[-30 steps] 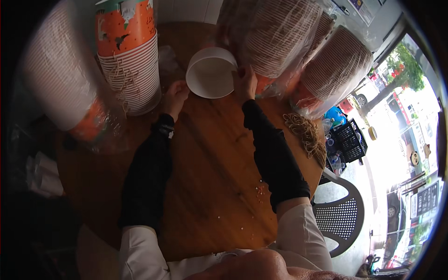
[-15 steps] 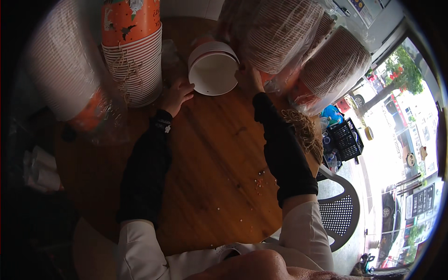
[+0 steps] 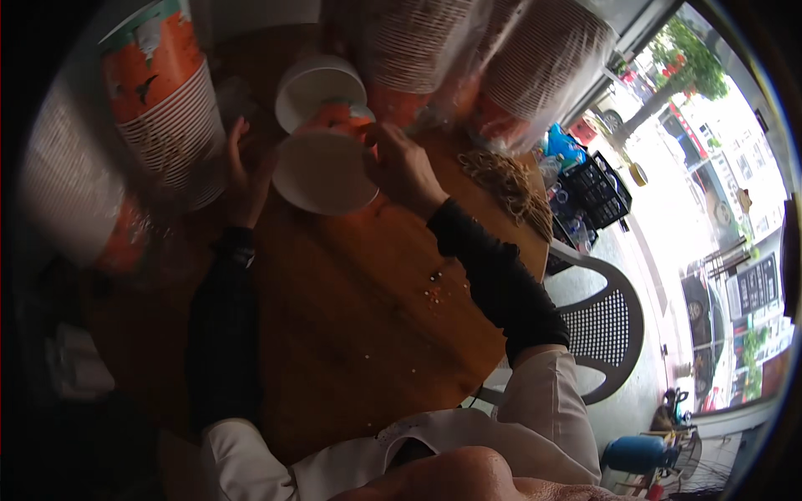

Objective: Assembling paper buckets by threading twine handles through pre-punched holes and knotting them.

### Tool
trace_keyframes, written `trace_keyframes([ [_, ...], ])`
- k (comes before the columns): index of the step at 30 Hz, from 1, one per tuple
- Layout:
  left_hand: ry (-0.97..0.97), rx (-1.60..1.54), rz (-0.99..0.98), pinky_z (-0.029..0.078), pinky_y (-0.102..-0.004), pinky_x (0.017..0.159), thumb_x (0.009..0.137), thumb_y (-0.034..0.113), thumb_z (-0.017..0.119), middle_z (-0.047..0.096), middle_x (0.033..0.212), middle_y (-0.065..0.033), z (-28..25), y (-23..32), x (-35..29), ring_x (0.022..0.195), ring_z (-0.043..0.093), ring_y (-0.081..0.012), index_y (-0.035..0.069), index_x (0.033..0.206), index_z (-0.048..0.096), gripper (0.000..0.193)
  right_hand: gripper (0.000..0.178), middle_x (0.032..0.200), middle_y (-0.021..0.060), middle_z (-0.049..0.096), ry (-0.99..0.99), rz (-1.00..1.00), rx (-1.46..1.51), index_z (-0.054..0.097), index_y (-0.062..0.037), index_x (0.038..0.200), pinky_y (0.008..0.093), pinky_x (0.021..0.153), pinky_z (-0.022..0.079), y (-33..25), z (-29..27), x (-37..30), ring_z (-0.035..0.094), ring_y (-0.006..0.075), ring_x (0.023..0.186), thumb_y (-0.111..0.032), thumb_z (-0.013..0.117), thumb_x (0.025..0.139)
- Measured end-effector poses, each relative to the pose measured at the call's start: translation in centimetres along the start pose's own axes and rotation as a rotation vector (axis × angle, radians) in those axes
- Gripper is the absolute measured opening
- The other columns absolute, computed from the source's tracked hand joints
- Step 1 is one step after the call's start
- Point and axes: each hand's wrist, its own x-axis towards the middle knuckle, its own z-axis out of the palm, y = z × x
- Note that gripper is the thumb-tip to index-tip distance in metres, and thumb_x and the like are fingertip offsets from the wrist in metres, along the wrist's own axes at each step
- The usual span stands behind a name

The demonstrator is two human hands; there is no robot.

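Observation:
My right hand (image 3: 407, 167) is closed on the side of an orange paper tub (image 3: 338, 115) and holds it tilted. The tub's pale round end is toward me; whether this is its mouth or its base I cannot tell. Right behind it, another white-lined paper tub (image 3: 311, 73) stands on the table with its mouth showing. On the left of the held tub is my left hand (image 3: 248, 177), raised with its fingers stretched out and nothing in them. That hand is close to a tall stack of orange paper tubs (image 3: 171, 125) and is slightly blurred.
Plastic-wrapped stacks of tubs (image 3: 543, 71) line the far right of the round wooden table (image 3: 334, 334). Another wrapped stack (image 3: 71, 184) stands at the left. A bundle of rubber bands (image 3: 505, 188) lies on the right edge. Beyond are a grey chair (image 3: 614, 326) and black crate (image 3: 595, 188).
One tub has come away from the other and toward me in my right hand. My left hand has moved left and turned upright. The whole view has swung to the right.

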Motion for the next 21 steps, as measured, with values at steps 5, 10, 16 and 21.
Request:
trace_keyframes([
  [5, -0.259, 0.319, 0.249, 0.04, -0.0396, 0.102, 0.092, 0.032, 0.064, 0.05, 0.136, -0.0165, -1.1, 4.1, -3.5, 0.123, 0.05, -0.0298, 0.005, 0.142, 0.04, 0.062, 0.027, 0.107, 0.0115, 0.062, -0.108, -0.035, 0.21, 0.056, -0.0067, 0.11, 0.038, 0.065, 0.055, -4.7, -3.7, -4.4, 0.066, 0.032, 0.084, -0.009, 0.066, 0.085],
  [10, -0.188, 0.377, -0.187, 0.042, -0.0381, 0.101, 0.098, 0.042, 0.053, 0.054, 0.132, -0.0179, -6.8, -5.1, -8.2, 0.123, 0.052, -0.0295, 0.001, 0.139, 0.043, 0.059, 0.021, 0.109, 0.014, 0.062, 0.123, 0.163, 0.15, 0.062, -0.003, 0.108, 0.0324, 0.072, 0.053, 2.4, -6.5, -8.4, 0.064, 0.0271, 0.087, -0.004, 0.065, 0.087],
  [16, -0.258, 0.213, -0.428, 0.044, -0.0397, 0.097, 0.097, 0.045, 0.054, 0.059, 0.124, -0.0171, -5.9, -0.3, -8.4, 0.116, 0.056, -0.027, 0.0, 0.134, 0.048, 0.059, 0.03, 0.113, 0.0115, 0.062, 0.266, 0.398, -0.736, 0.065, -0.0089, 0.111, 0.0454, 0.094, 0.043, 16.7, -13.2, -15.9, 0.055, 0.0326, 0.11, -0.027, 0.064, 0.087],
  [21, -0.268, 0.146, -0.651, 0.051, -0.0323, 0.077, 0.097, 0.042, 0.056, 0.065, 0.104, -0.0104, -7.8, 0.5, -9.0, 0.09, 0.063, -0.0182, 0.0, 0.126, 0.055, 0.051, 0.03, 0.114, 0.0126, 0.065, 0.076, 0.694, -0.445, 0.071, -0.0091, 0.104, 0.0443, 0.091, 0.048, 20.5, -14.5, -16.1, 0.061, 0.0338, 0.106, -0.03, 0.067, 0.083],
])
